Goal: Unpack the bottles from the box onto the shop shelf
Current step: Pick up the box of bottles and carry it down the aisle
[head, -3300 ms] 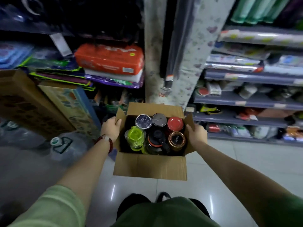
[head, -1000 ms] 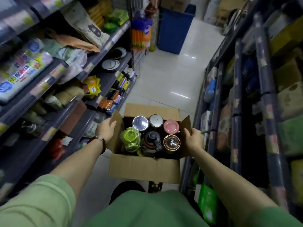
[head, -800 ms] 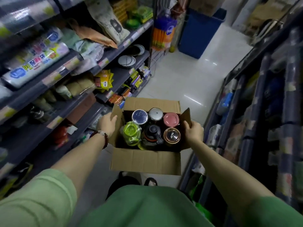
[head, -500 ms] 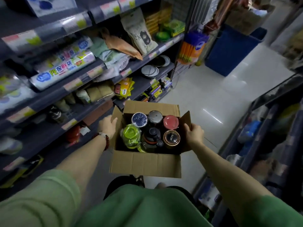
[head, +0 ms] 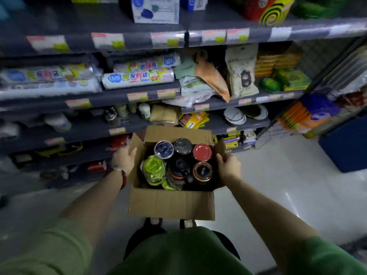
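Observation:
I carry an open cardboard box (head: 171, 204) in front of my body. My left hand (head: 124, 160) grips its left flap and my right hand (head: 228, 167) grips its right flap. Several bottles stand upright inside: a dark blue lid (head: 163, 149), a grey lid (head: 183, 145), a red lid (head: 202, 152), a lime green cap (head: 153, 169), a black cap (head: 179, 171) and a bronze-rimmed lid (head: 202, 171). The grey shop shelf (head: 127, 128) rises directly ahead, just beyond the box.
The shelves hold plastic-wrap rolls (head: 137, 77), bags (head: 240, 76), sponges (head: 163, 115) and round pads (head: 234, 117). A blue bin (head: 346, 143) stands on the white tiled floor at the right. Hanging packs (head: 309, 114) stick out from the shelf end.
I have turned left with the box: the aisle and blue bin slid to the right and the shelves now face me. Both hands keep the same grip on the flaps.

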Tool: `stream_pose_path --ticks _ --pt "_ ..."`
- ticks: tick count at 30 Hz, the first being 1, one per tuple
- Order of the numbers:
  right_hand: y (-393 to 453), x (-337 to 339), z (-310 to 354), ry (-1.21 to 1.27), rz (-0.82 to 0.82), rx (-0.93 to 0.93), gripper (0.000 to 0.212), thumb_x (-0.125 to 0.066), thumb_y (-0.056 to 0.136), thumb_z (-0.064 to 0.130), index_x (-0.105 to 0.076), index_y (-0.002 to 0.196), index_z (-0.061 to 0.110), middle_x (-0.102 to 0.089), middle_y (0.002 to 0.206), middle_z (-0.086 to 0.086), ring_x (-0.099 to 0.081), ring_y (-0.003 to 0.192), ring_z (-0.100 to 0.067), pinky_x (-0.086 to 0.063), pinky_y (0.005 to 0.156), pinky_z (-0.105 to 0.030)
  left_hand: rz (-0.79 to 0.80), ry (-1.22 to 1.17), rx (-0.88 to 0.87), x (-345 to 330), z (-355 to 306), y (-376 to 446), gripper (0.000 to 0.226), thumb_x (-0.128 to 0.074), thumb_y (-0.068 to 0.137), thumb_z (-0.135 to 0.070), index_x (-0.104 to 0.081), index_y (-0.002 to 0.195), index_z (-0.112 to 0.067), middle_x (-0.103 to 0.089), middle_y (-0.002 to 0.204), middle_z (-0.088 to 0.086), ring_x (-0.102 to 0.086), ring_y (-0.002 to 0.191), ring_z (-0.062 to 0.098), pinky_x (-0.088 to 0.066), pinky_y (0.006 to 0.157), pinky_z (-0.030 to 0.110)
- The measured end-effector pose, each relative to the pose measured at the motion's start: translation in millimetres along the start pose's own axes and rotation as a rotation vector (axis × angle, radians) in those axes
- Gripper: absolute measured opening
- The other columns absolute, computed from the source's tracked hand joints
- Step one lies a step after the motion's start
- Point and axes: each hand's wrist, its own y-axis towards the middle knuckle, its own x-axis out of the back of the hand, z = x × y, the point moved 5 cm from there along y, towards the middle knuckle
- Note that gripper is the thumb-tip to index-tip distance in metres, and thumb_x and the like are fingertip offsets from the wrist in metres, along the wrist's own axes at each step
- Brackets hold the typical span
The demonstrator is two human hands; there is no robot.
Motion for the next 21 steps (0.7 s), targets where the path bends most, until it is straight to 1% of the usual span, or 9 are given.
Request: stream_pose_path --ticks 2,4,6,7,9,11,14,19,21 --pt "15.1 -4.1 14.2 -0.051 0.064 0.088 0.035 -0.049 0.097 0.032 -0.065 0.106 0.001 -0.068 0.103 -0.023 -0.062 0.101 -0.040 -0.047 0.077 -0.036 -0.055 -0.009 0.096 0.0 16.4 -15.0 0.032 -0.046 0.097 -0.027 -0.061 0.097 0.001 -0.065 0.101 0.028 -0.060 0.095 0.044 -0.049 0.078 0.045" --pt "23.1 -11.6 30.5 -0.092 0.122 0.180 0.036 -0.050 0.097 0.031 -0.065 0.103 0.000 -0.068 0.101 -0.024 -0.062 0.100 -0.040 -0.045 0.074 -0.036 -0.124 -0.041 0.207 1.1 32.7 -35.5 0.031 -0.046 0.097 -0.026 -0.062 0.098 0.001 -0.065 0.101 0.028 -0.060 0.095 0.044 -0.046 0.076 0.044" --pt "25.4 -23.2 47.8 -0.141 0.173 0.254 0.037 -0.050 0.097 0.032 -0.065 0.105 -0.001 -0.068 0.102 -0.024 -0.062 0.099 -0.040 -0.038 0.069 -0.033 -0.173 -0.085 0.322 3.0 49.2 -59.7 0.032 -0.046 0.098 -0.026 -0.062 0.104 0.002 -0.064 0.103 0.029 -0.059 0.097 0.045 -0.045 0.075 0.044" --pt "24.9 -30.9 55.3 -0.161 0.200 0.286 0.037 -0.049 0.098 0.033 -0.064 0.105 -0.001 -0.067 0.103 -0.024 -0.062 0.099 -0.040 -0.036 0.068 -0.031 -0.168 -0.108 0.361 4.0 57.4 -71.3 0.034 -0.044 0.099 -0.026 -0.062 0.109 0.001 -0.064 0.107 0.028 -0.059 0.100 0.044 -0.044 0.078 0.044" --pt "18.7 -47.8 70.4 -0.181 0.260 0.338 0.037 -0.049 0.098 0.033 -0.063 0.105 -0.001 -0.067 0.103 -0.024 -0.062 0.099 -0.039 -0.034 0.067 -0.030 -0.154 -0.162 0.394 7.7 74.3 -93.3 0.035 -0.042 0.100 -0.025 -0.060 0.115 0.001 -0.063 0.113 0.026 -0.057 0.106 0.042 -0.042 0.082 0.041" --pt "11.2 -67.8 82.6 -0.208 0.316 0.372 0.039 -0.049 0.097 0.034 -0.064 0.103 -0.002 -0.067 0.102 -0.025 -0.062 0.099 -0.039 -0.035 0.067 -0.030 -0.190 -0.213 0.437 14.1 93.9 -114.5 0.034 -0.042 0.100 -0.024 -0.060 0.115 0.000 -0.063 0.114 0.025 -0.057 0.106 0.041 -0.039 0.079 0.037" --pt "-9.2 -97.9 101.9 -0.261 0.384 0.448 0.039 -0.050 0.097 0.034 -0.064 0.103 -0.002 -0.067 0.103 -0.025 -0.063 0.100 -0.038 -0.035 0.067 -0.029 -0.264 -0.214 0.537 26.9 122.5 -145.6 0.032 -0.044 0.099 -0.023 -0.062 0.114 -0.001 -0.064 0.114 0.026 -0.058 0.105 0.042 -0.042 0.082 0.040" --pt "-53.6 -147.4 131.4 -0.312 0.496 0.596 0.037 -0.049 0.097 0.033 -0.065 0.107 0.001 -0.067 0.107 -0.025 -0.063 0.102 -0.038 -0.045 0.076 -0.036 -0.343 -0.235 0.655 43.7 168.1 -200.3 0.031 -0.044 0.099 -0.021 -0.060 0.111 0.003 -0.064 0.109 0.027 -0.059 0.101 0.043 -0.044 0.081 0.041" --pt "-71.9 -167.6 143.2 -0.342 0.533 0.647 0.038 -0.048 0.097 0.033 -0.063 0.110 0.001 -0.066 0.109 -0.025 -0.061 0.104 -0.039 -0.047 0.082 -0.039 -0.368 -0.255 0.727 47.2 186.6 -222.3 0.030 -0.044 0.099 -0.021 -0.059 0.104 0.004 -0.064 0.102 0.027 -0.060 0.096 0.043 -0.043 0.077 0.040"
